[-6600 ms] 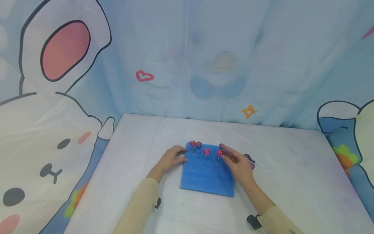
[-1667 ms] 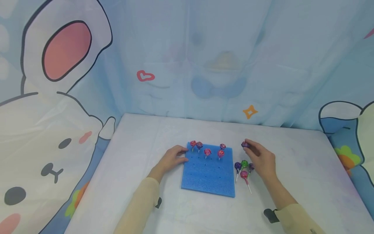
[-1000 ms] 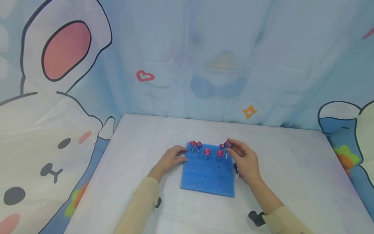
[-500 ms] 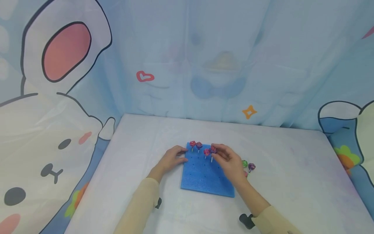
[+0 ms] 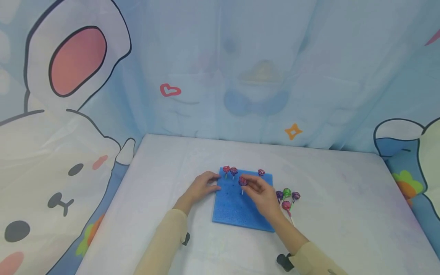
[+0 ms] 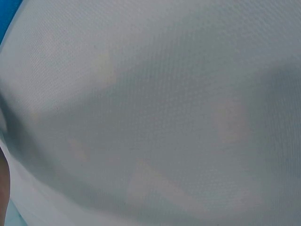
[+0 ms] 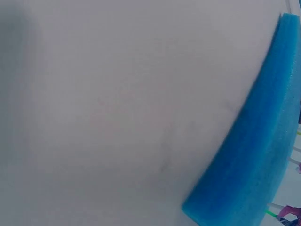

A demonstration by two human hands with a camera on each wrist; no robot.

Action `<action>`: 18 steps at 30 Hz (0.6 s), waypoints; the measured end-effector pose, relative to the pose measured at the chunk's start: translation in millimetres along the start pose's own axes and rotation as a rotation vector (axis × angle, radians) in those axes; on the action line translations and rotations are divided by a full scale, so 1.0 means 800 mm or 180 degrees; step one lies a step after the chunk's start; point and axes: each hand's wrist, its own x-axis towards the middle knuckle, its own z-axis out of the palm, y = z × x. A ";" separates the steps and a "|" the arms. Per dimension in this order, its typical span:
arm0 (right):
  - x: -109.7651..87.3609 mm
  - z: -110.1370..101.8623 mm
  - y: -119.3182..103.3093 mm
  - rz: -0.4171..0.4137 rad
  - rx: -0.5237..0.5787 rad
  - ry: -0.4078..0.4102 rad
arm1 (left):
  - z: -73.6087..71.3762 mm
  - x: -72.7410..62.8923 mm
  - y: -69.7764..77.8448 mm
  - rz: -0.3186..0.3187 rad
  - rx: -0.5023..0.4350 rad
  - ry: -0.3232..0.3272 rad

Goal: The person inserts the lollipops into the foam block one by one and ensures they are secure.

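A blue foam board [image 5: 233, 214] with small holes lies on the table in the head view. My right hand [image 5: 262, 196] pinches a dark red-and-purple wrapped lollipop [image 5: 243, 181] by its head, upright over the board's middle, with the stick's lower end right at a hole. Along the board's left edge rests my left hand [image 5: 203, 187], fingers and thumb relaxed and touching the side. Standing in the back of the board are a red lollipop [image 5: 226, 169], a purple one [image 5: 233, 170] and another red-purple one [image 5: 261, 172]. Other planted lollipops are hidden behind my right hand.
On the table right of the board lies a loose group of lollipops: a green one [image 5: 287, 192], a pink one [image 5: 287, 205] and purple ones [image 5: 295, 196]. A patterned curtain [image 5: 206, 107] hangs behind the table. The board's thick edge [image 7: 249, 141] fills the right wrist view's right side.
My right hand has left the red lollipop on the board, picked up a dark one from the right-hand group, and carried it leftward over the board. My left hand stays put.
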 end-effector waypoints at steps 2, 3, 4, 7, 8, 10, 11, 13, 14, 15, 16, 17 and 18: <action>0.000 0.001 0.005 -0.0014 0.0017 -0.0018 | 0.000 0.000 0.000 0.0016 0.0001 0.0002; 0.000 0.002 0.007 -0.0011 0.0005 -0.0020 | 0.000 0.000 0.000 0.0029 0.0003 0.0003; -0.001 0.003 0.009 -0.0007 -0.0016 -0.0019 | 0.000 0.000 -0.001 0.0027 0.0007 -0.0001; -0.002 0.005 0.012 -0.0011 -0.0087 0.0020 | 0.000 0.000 -0.001 -0.0001 0.0013 -0.0007; -0.002 0.005 0.014 -0.0019 -0.0109 0.0035 | 0.001 0.000 -0.001 -0.0010 0.0012 -0.0006; -0.002 0.006 0.016 -0.0040 -0.0118 0.0062 | 0.001 0.000 -0.001 -0.0019 0.0023 -0.0005; -0.001 0.006 0.017 -0.0052 -0.0111 0.0072 | 0.001 0.000 -0.001 -0.0028 0.0020 -0.0005; -0.001 0.006 0.020 -0.0064 -0.0100 0.0081 | 0.001 0.001 -0.002 -0.0015 0.0019 0.0001; 0.000 0.006 0.021 -0.0072 -0.0100 0.0079 | 0.001 0.001 -0.003 -0.0013 0.0018 0.0000; 0.000 0.007 0.021 -0.0076 -0.0102 0.0077 | 0.001 0.001 -0.003 -0.0011 0.0018 -0.0001; 0.000 0.007 0.022 -0.0079 -0.0108 0.0076 | 0.001 0.001 -0.003 -0.0010 0.0021 0.0000; 0.000 0.007 0.023 -0.0079 -0.0118 0.0076 | 0.001 0.001 -0.003 -0.0016 0.0012 -0.0001; 0.000 0.007 0.023 -0.0083 -0.0128 0.0078 | 0.001 0.001 -0.003 -0.0018 0.0006 -0.0002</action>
